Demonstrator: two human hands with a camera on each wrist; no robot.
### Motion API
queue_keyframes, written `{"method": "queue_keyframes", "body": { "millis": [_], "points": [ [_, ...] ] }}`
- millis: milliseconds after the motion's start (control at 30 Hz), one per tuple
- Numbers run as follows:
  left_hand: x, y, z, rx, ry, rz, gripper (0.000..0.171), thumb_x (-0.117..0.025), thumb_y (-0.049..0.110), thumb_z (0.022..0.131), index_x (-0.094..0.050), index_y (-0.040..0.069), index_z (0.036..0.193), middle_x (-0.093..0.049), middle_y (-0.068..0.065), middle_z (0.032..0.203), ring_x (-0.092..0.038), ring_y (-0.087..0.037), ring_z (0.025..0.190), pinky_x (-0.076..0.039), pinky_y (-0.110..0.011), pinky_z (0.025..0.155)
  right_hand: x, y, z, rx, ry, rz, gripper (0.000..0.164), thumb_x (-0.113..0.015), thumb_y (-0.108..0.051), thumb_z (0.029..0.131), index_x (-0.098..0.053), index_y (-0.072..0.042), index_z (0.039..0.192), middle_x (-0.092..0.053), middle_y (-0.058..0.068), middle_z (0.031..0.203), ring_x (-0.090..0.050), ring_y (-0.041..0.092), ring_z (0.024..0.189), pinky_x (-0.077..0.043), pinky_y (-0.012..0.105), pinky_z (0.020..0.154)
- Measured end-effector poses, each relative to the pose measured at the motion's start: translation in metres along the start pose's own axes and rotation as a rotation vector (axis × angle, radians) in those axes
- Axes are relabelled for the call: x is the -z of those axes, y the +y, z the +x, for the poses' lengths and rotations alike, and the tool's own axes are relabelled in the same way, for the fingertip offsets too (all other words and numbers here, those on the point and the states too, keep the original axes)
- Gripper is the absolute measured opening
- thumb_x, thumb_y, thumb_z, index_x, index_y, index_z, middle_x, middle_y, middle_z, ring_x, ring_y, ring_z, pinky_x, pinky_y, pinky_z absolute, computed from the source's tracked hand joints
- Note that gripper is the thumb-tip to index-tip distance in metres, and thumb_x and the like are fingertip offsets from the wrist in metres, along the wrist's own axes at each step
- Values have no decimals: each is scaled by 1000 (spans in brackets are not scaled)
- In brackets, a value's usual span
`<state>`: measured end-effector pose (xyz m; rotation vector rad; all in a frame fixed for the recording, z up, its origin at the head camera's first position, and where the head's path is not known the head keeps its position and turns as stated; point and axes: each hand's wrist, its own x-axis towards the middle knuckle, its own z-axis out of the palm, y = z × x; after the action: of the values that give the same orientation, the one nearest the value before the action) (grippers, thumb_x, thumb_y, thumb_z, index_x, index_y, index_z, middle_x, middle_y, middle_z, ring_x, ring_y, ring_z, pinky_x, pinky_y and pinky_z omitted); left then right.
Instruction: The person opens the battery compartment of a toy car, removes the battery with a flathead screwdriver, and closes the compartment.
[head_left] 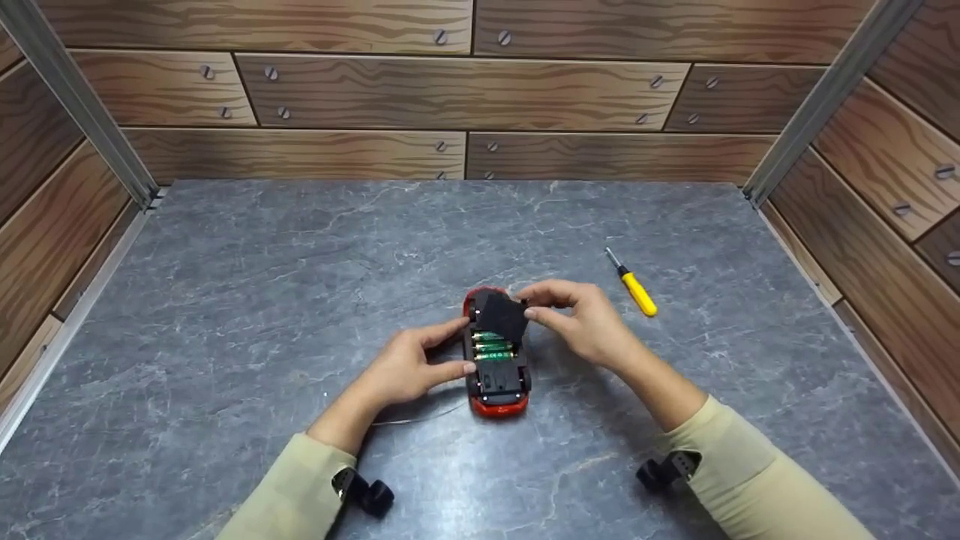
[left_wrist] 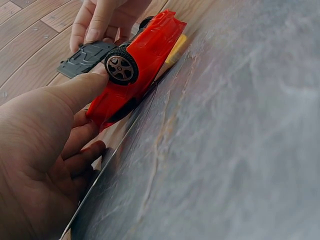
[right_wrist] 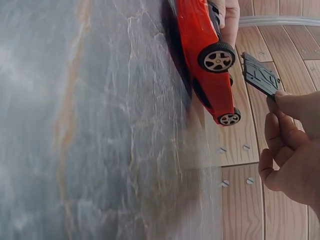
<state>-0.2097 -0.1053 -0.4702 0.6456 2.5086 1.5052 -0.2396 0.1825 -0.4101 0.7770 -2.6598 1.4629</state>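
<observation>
A red toy car (head_left: 499, 407) lies upside down on the table, its black underside facing up. Several green batteries (head_left: 494, 356) show in the open compartment of its base. My left hand (head_left: 409, 364) holds the car by its left side, thumb near a wheel (left_wrist: 121, 67) in the left wrist view. Between thumb and fingers, my right hand (head_left: 589, 322) pinches the edge of a black battery cover (head_left: 504, 316). In the right wrist view the cover (right_wrist: 261, 75) is raised off the car and tilted. From above, it overlaps the compartment's far part.
To the right of the car, a screwdriver (head_left: 637, 292) with a yellow handle lies on the grey marbled table (head_left: 300, 262). Wood-patterned walls (head_left: 450, 90) stand at the back and both sides. A thin wire-like line (head_left: 420, 420) runs near the left wrist.
</observation>
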Motion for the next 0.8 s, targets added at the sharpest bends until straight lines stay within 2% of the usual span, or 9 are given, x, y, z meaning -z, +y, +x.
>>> {"method": "queue_keyframes", "body": {
  "millis": [167,300,533,800],
  "points": [
    [-1,0,0,12,-4,-8,73,-84,39,93,-55,16,156,-58,-8,153,-50,-25,145,-36,-44,123,9,5,-4,-48,16,34,25,-76,-2,97,-76,-2,123,-79,7,108,-70,21,95,-57,28,83],
    [-1,-1,0,18,1,-7,73,-85,40,92,-56,16,155,-60,-7,151,-51,-24,144,-37,-44,123,16,9,-7,-83,21,58,28,-75,0,97,-75,-1,125,-78,10,109,-70,20,93,-56,22,78],
    [0,0,1,14,4,-30,74,-85,37,92,-56,15,155,-59,-10,152,-51,-28,144,-35,-48,124,26,21,-11,-115,88,102,26,-75,2,96,-74,4,123,-77,15,105,-69,14,86,-54,20,70],
    [-2,-2,1,12,-1,-49,74,-85,37,91,-55,15,156,-58,-12,152,-51,-31,144,-34,-49,124,31,36,-17,-158,169,111,26,-77,3,94,-72,9,118,-77,19,101,-71,11,85,-57,19,74]
  ]
}}
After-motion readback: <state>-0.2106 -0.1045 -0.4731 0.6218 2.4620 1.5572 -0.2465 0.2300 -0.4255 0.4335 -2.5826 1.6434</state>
